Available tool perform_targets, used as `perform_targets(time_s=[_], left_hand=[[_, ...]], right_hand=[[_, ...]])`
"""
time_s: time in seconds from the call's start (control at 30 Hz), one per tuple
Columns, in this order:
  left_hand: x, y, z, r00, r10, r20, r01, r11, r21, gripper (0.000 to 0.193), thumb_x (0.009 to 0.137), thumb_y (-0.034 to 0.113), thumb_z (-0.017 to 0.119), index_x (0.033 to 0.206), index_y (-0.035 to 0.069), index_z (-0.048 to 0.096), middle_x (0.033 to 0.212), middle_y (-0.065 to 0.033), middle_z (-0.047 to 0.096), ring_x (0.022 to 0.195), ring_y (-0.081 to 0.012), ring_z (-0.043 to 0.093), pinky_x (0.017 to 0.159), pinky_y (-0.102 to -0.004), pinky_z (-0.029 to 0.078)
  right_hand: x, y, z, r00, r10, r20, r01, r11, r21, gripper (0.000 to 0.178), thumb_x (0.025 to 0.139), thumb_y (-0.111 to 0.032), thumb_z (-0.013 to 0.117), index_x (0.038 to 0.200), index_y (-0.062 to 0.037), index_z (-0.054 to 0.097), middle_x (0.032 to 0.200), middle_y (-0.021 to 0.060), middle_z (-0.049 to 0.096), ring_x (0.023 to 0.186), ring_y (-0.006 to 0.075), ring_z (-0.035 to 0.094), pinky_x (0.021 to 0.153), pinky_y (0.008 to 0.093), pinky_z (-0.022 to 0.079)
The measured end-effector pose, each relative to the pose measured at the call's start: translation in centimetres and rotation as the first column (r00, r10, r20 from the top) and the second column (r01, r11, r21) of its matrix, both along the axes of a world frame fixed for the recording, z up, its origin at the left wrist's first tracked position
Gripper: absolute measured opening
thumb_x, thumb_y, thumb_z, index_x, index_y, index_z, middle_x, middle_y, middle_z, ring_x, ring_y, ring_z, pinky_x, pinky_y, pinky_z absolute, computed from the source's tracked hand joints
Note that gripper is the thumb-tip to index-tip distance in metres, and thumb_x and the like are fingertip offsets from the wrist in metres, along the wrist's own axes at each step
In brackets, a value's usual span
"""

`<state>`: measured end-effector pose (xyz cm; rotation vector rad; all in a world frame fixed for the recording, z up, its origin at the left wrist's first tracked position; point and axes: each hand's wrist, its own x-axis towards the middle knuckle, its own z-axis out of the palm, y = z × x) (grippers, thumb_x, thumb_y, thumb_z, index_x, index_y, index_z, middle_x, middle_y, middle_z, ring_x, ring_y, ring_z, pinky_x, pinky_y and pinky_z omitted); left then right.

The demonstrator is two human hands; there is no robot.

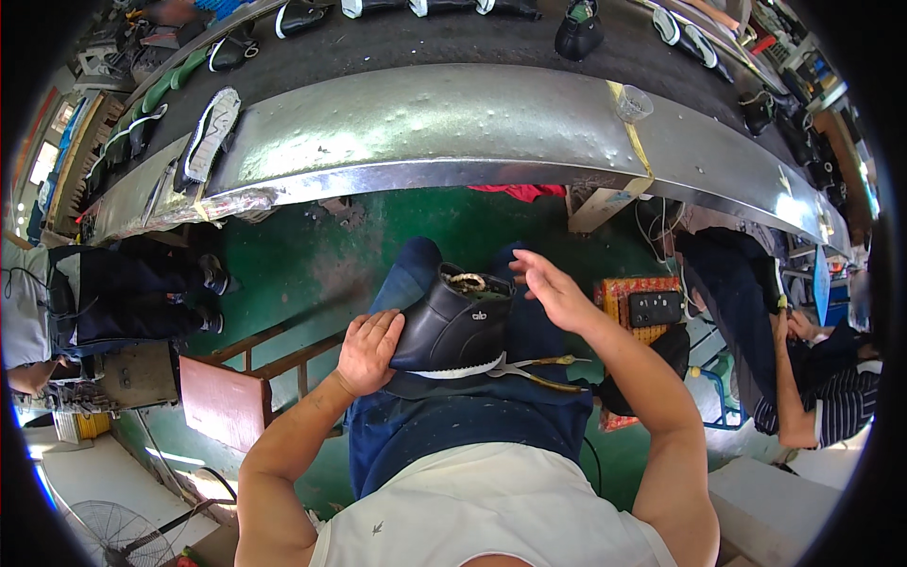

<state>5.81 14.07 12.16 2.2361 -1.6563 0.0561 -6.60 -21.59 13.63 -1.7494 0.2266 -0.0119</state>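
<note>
A black ankle-high shoe (452,326) with a white-edged sole lies across my lap, toe to the left. Light, crumpled material (467,282) shows in its opening. My left hand (370,350) is wrapped over the toe, fingers close together and thumb hidden. Just right of the heel, my right hand (553,288) is raised with its fingers apart, holding nothing. Below the heel, a slim two-armed tool (539,370), pale with yellowish handles, rests on the dark blue cloth over my lap; its exact kind is unclear.
Ahead runs a metal-edged bench (397,113) with a dark belt carrying several shoes. A shoe sole (210,135) and a clear cup (634,103) rest on its edge. A pinkish stool (222,402) stands left. Seated people flank me; a black box (656,307) sits at right.
</note>
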Motion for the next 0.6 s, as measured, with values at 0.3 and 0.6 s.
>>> perform_targets(time_s=[0.3,0.6], left_hand=[[-5.0,-3.8,2.1,0.866,0.09,-0.492,-0.126,0.991,-0.042,0.107,0.068,0.018,0.088,0.156,-0.002,0.031,0.137,-0.0245,0.057,0.125,-0.0426,0.057,0.107,-0.0472,0.043],[-4.4,-8.2,2.1,0.598,-0.116,-0.793,-0.119,0.965,-0.231,0.137,0.075,0.055,0.086,0.163,0.004,-0.006,0.166,-0.0332,-0.015,0.156,-0.0451,-0.012,0.125,-0.0535,0.007]], right_hand=[[4.1,-2.4,5.9,0.933,0.317,0.168,-0.329,0.943,0.046,0.084,0.101,-0.068,0.045,0.149,0.001,0.046,0.139,0.0152,0.061,0.127,0.0232,0.057,0.112,0.0381,0.04],[6.4,0.7,-1.0,0.952,0.025,-0.306,0.144,0.844,0.516,0.046,0.106,-0.044,0.055,0.112,-0.0008,0.069,0.099,0.0057,0.069,0.085,0.0125,0.064,0.075,0.0309,0.053]])
